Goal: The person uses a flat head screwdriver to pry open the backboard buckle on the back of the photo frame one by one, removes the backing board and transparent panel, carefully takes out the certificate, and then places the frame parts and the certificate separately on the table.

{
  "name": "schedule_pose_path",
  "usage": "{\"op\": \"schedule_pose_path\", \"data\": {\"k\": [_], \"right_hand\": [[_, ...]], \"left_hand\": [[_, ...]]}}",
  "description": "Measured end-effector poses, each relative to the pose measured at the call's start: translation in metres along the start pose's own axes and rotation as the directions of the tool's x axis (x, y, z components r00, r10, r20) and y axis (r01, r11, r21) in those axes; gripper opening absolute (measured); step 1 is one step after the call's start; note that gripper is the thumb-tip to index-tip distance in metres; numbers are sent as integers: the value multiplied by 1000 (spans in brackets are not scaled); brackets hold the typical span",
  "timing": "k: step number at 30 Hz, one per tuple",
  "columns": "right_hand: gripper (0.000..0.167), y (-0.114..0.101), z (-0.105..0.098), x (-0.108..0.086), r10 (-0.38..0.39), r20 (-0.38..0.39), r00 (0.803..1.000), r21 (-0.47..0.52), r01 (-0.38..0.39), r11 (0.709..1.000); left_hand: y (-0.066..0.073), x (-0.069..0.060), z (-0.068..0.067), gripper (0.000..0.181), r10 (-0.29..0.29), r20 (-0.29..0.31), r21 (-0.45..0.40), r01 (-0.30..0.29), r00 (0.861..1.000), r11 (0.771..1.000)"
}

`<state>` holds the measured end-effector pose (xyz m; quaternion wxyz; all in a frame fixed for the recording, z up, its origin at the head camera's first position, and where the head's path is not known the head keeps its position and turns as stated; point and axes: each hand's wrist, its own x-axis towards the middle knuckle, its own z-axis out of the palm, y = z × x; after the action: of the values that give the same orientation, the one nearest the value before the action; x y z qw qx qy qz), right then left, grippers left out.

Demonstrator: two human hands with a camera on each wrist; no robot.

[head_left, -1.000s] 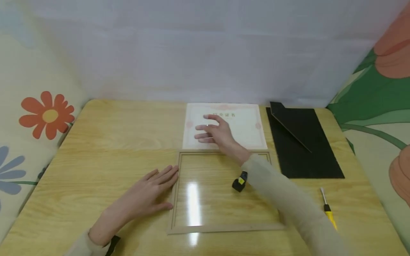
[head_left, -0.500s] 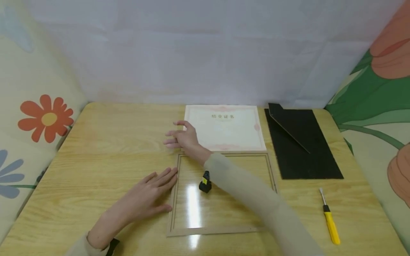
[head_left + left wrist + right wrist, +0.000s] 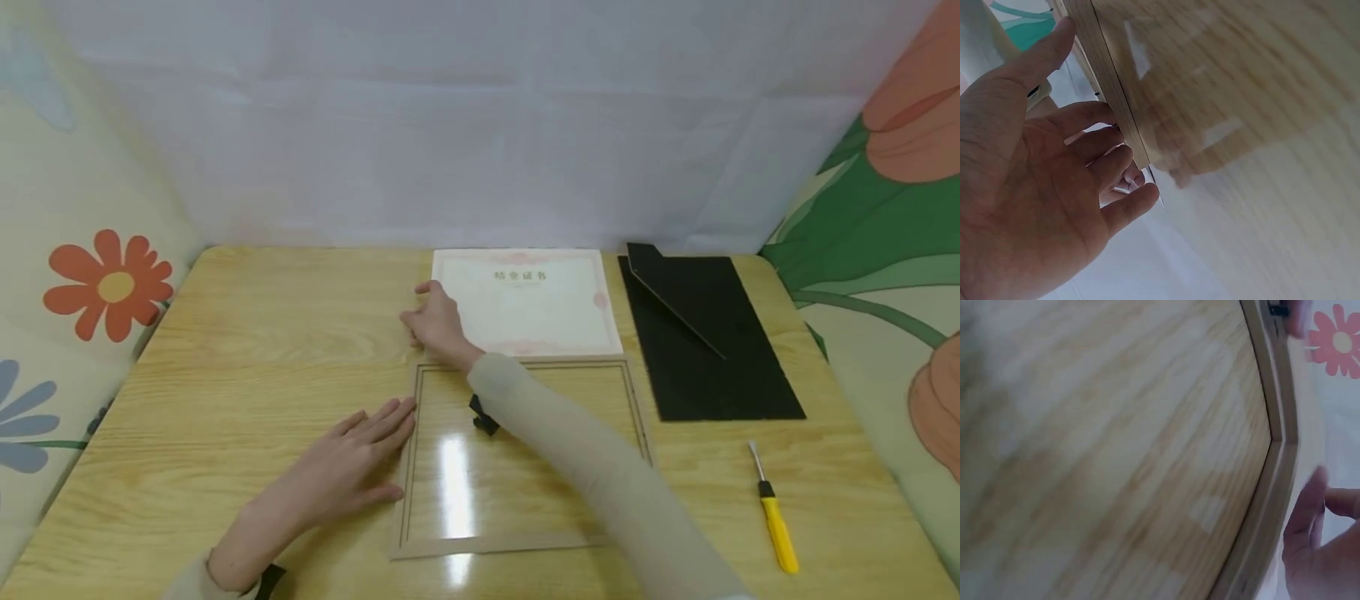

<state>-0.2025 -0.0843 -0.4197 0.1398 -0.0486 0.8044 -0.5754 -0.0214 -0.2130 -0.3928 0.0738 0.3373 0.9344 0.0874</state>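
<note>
A wooden picture frame (image 3: 525,543) lies flat on the table, with a glossy glare across its middle. My left hand (image 3: 341,462) rests against its left side, fingers straight; in the left wrist view the fingers (image 3: 1088,115) touch the frame's outer edge. Behind the frame lies a white certificate (image 3: 536,312) with a pink border. My right hand (image 3: 441,323) reaches across the frame to the certificate's left edge, its fingers bent downward. Whether they pinch the paper is hidden. The right wrist view shows the frame's corner (image 3: 1282,442) beside the fingers.
A black backing board (image 3: 712,375) with a raised stand flap lies at the right rear. In front of it is a screwdriver (image 3: 776,525) with a yellow handle. A white cloth (image 3: 480,133) hangs behind the table, between flowered side panels.
My right hand has moved left over the certificate to its left edge, and its fingers have drawn in from a spread pose. My left hand stays at the frame.
</note>
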Motion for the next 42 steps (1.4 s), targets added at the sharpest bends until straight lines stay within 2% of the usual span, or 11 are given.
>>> {"op": "schedule_pose_path", "data": {"k": [3, 8, 11, 15, 17, 19, 21, 31, 34, 38, 42], "right_hand": [[54, 1, -1, 3, -69, -5, 998, -227, 66, 972], [34, 3, 1, 4, -105, 110, 988, -471, 145, 870], [31, 2, 3, 4, -149, 162, 975, -589, 217, 779], [33, 0, 6, 3, -202, 201, 959, -749, 283, 600], [34, -1, 7, 3, -203, 216, 955, -799, 292, 525], [35, -1, 8, 3, -195, 221, 956, -832, 289, 473], [36, -1, 9, 2, -186, 221, 957, -846, 283, 452], [36, 1, 8, 4, -180, 239, 954, -838, 296, 459], [35, 2, 4, 3, -212, 222, 952, -807, 301, 508], [31, 1, -5, -1, -291, 183, 939, -715, 330, 616], [29, -2, -25, -10, -318, 229, 920, -606, 390, 693]], "left_hand": [[1, 1, 0, 84, -3, 3, -16, 3, 1000, 1000], [2, 0, 1, 84, -5, 1, -15, 5, 1000, 1000], [1, 0, 2, 84, -2, -18, -6, 2, 1000, 1000], [1, 1, 2, 84, 3, -27, -5, -3, 1000, 1000], [2, 1, 2, 84, 3, -24, -6, -3, 1000, 1000], [2, 1, 2, 84, 2, -23, -3, -2, 1000, 1000], [2, 1, 2, 83, 1, -23, 2, -1, 1000, 1000], [1, 3, 2, 84, 9, -38, 4, -9, 999, 1000], [1, 3, 1, 85, 4, -17, -5, -4, 1000, 1000], [1, 3, 1, 85, -1, -3, -17, 1, 1000, 1000], [1, 3, 0, 86, -5, -8, -13, 5, 1000, 1000]]}}
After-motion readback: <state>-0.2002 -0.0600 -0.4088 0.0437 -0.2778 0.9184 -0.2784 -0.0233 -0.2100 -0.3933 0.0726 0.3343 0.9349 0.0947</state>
